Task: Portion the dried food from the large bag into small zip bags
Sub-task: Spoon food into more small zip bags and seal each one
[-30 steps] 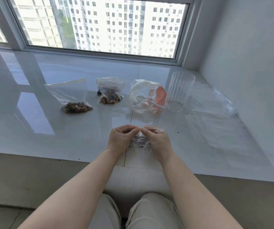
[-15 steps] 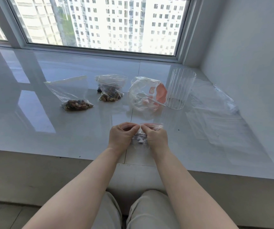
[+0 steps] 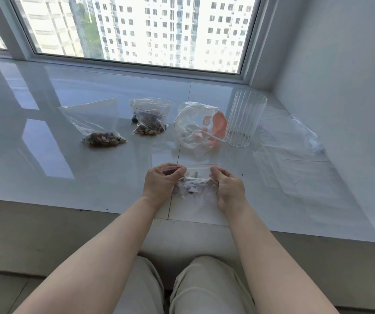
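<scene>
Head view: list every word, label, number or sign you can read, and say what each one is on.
No text here can be read.
Large bag: orange printed patches with small white marks, too blurred to read.
Small zip bag pinched between the left hand and the right hand: only a red zip line, no lettering.
Two filled bags and the ribbed clear cup: no print visible.

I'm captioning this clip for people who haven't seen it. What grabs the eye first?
Both hands, left hand and right hand, pinch the top of a small zip bag of dried food at the sill's near edge. Behind it sit two filled zip bags, a crumpled large bag and a ribbed clear cup.
</scene>
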